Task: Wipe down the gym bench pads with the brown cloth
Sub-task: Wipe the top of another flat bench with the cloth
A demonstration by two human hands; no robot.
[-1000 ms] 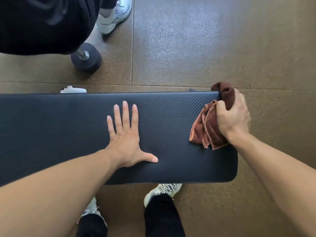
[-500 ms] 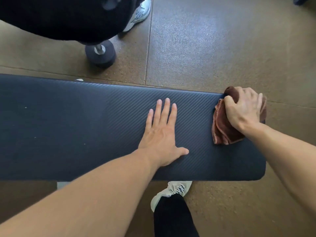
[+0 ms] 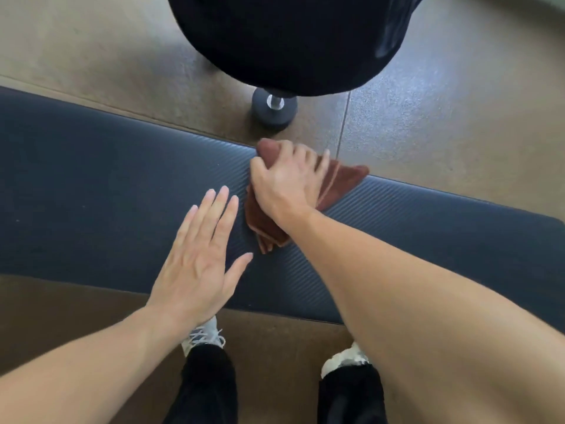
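The long dark bench pad (image 3: 91,185) with a ribbed surface runs across the view from left to right. The brown cloth (image 3: 339,182) lies bunched on the pad near its far edge. My right hand (image 3: 284,182) grips the cloth from above and presses it onto the pad. My left hand (image 3: 198,261) lies flat, fingers straight and together, over the pad just left of the cloth; whether it touches the pad I cannot tell.
A black dumbbell (image 3: 273,110) stands on the brown rubber floor just beyond the pad. Another person in dark clothing (image 3: 290,41) stands close behind it. My two feet in white shoes (image 3: 203,335) are under the pad's near edge.
My right hand has swept the cloth leftward along the pad from its right end to the middle. The view has shifted, so the pad's right end now lies far right.
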